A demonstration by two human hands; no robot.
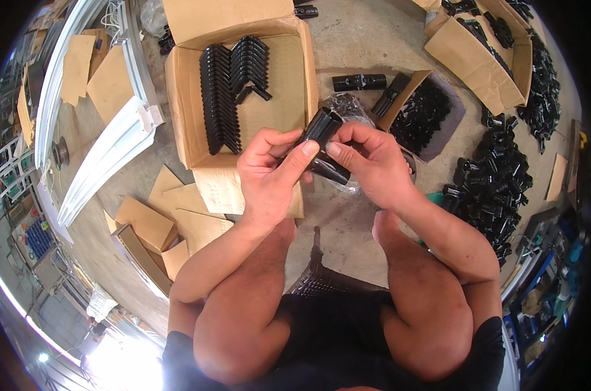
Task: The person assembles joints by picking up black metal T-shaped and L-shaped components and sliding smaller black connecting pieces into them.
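Note:
In front of my knees, both my hands hold a glossy black angled tube connector (323, 125). The fingers and thumb of my left hand (269, 171) close around its left side. My right hand (378, 164) pinches it from the other side, thumb near the bend. One arm of the connector points up and away, the other down to the right; the fingers hide part of the bend. Just beyond my left hand is an open cardboard box (283, 85) with similar black angled pieces (218, 98) stacked in neat rows and bare cardboard at its right.
A smaller carton of little black parts (427, 114) lies tilted beyond my right hand, near a loose black tube (359, 82). A heap of black connectors (494, 176) covers the floor at right. Another carton (474, 62) stands far right. Cardboard scraps (184, 202) and white curved panels (113, 163) lie left.

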